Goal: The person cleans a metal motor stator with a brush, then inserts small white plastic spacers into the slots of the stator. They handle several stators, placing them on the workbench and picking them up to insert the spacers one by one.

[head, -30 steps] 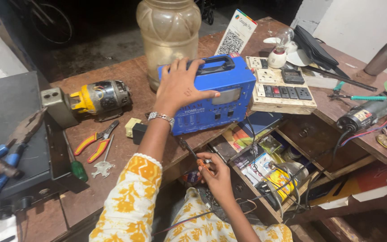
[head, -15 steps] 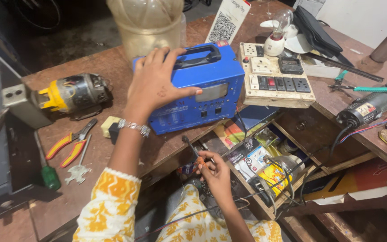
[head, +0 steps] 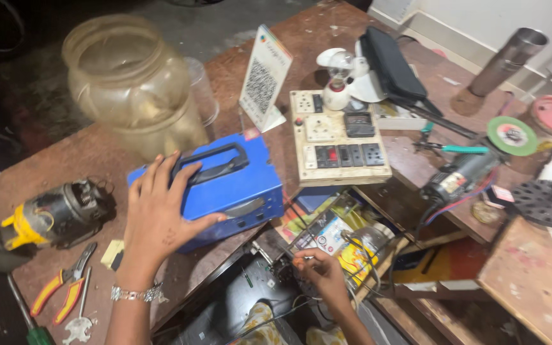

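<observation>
The left hand (head: 158, 220) is still laid flat, fingers released, on the blue box (head: 215, 188), now seen closer; a thin tool (head: 301, 239) remains grasped by the right hand (head: 317, 271).

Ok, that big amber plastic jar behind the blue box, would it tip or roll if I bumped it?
The jar looks see-through and empty, so it is probably light and would slide or tip easily. It is round, so once on its side it would likely roll. It looks like plastic, so a fall probably wouldn't shatter it.

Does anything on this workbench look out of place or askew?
The blue box under the left hand overhangs the table edge, and the open drawer beside the right hand is crammed with tangled wires.
</observation>
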Tool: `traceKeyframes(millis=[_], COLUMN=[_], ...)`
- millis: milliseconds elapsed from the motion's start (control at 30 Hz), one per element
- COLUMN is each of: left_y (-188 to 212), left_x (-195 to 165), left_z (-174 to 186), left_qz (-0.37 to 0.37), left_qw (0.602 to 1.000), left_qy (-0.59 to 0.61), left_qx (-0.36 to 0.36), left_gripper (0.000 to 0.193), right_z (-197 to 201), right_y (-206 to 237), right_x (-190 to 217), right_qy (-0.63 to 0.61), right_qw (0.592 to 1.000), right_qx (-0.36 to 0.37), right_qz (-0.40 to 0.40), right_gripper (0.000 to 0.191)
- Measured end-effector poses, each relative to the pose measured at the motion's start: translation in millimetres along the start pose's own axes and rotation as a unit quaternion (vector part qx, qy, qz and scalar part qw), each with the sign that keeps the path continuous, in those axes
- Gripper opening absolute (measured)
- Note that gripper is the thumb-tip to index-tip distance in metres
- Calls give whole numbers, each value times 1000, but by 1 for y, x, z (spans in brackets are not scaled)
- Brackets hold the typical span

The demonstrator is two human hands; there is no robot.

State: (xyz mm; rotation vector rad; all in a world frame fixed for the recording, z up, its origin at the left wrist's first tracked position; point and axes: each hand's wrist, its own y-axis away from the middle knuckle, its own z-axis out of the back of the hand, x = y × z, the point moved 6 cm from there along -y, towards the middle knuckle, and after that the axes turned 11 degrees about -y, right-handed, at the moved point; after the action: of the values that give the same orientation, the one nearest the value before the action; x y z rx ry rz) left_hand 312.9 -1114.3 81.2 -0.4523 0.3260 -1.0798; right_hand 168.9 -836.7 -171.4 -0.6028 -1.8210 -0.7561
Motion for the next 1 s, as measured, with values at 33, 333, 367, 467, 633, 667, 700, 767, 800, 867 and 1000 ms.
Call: traceKeyframes(millis=[33, 333, 367, 467, 633, 667, 700, 767, 800, 867, 1000], left_y=[-1, -5, -7, -2, -2, -3, -4, -9, -9, -5, 15], left_x=[-1, 21, 25, 32, 26, 22, 18, 5, -5, -37, -109], left_z=[1, -13, -17, -22, -20, -18, -15, -4, 3, 15, 25], left_qz=[1, 17, 30, 76, 154, 173, 194, 212, 210, 186, 144], left_qw=[1000, 988, 986, 980, 965, 952, 936, 918, 916, 927, 954], left_qy=[-1, 140, 149, 168, 203, 247, 289, 335, 340, 313, 207], left_qx=[2, 58, 65, 77, 62, 56, 47, 6, -25, -86, -161], left_gripper=[94, 72, 70, 64, 53, 51, 50, 46, 42, 36, 22], right_z=[11, 166, 195, 283, 361, 368, 373, 370, 365, 348, 311], right_y=[4, 57, 68, 104, 138, 141, 142, 144, 146, 143, 102], right_x=[9, 109, 125, 158, 197, 200, 204, 213, 218, 224, 218], right_qy=[15, 56, 112, 220, 477, 505, 531, 584, 610, 615, 545], right_qw=[1000, 960, 940, 876, 717, 703, 690, 654, 631, 634, 732], right_qx=[-25, -238, -273, -404, -479, -474, -468, -453, -444, -413, -290], right_qz=[-7, 138, 170, 146, 171, 161, 153, 163, 179, 221, 287], right_gripper=[22, 23, 25, 22, 14, 14, 14, 18, 23, 28, 28])
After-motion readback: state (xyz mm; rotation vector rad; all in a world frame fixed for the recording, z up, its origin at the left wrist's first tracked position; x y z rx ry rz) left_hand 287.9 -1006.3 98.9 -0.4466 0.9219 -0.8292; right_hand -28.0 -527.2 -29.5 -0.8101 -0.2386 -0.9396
